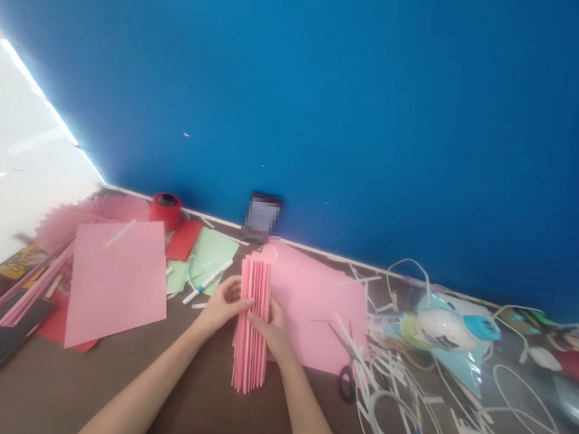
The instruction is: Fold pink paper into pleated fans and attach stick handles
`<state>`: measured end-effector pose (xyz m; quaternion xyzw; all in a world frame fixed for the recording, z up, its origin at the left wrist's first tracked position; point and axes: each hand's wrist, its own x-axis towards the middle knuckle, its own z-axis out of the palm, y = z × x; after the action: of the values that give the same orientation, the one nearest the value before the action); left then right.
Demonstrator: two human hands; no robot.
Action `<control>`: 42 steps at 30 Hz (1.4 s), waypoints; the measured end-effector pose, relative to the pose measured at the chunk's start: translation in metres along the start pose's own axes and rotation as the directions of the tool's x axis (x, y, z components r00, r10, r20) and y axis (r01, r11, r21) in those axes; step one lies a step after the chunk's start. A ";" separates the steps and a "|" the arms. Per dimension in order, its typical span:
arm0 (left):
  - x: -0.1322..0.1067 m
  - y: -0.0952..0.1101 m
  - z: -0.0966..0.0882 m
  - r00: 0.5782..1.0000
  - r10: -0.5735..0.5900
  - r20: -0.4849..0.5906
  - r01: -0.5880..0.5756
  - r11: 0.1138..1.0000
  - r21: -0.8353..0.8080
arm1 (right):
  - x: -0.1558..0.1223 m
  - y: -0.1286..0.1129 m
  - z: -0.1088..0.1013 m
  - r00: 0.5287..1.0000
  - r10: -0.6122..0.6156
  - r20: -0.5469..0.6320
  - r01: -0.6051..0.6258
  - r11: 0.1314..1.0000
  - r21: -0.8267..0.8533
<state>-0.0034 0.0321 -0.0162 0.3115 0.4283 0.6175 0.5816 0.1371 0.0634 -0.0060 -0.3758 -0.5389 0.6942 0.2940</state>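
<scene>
Between my hands is a pink accordion-folded paper (249, 361), its narrow pleats running lengthwise away from me. My left hand (225, 303) grips its left side, with the thumb lying across the pleats. On the right side my right hand (271, 326) holds it too, thumb over the front folds. Just behind and to the right lie flat pink sheets (317, 306). Black-handled scissors (347, 375) rest at the right edge of those sheets. A square pink sheet (118, 284) lies to the left of my hands.
Pink pleated fans (94, 212) and a red tape roll (165, 210) sit at the back left, near green paper (214, 248) and a marker (207, 282). White cables and paper strips (395, 399) tangle at right, beside a white-and-blue bottle (456, 327). A blue wall (328, 113) bounds the back.
</scene>
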 end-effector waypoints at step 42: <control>-0.005 0.002 -0.006 0.998 -0.047 -0.029 0.052 0.974 0.220 | 0.007 0.011 -0.006 0.999 0.049 -0.003 -0.048 0.986 0.158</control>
<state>-0.0090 0.0261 -0.0161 0.3561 0.5085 0.5550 0.5537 0.1384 0.0692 -0.0183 -0.3664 -0.4718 0.7405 0.3079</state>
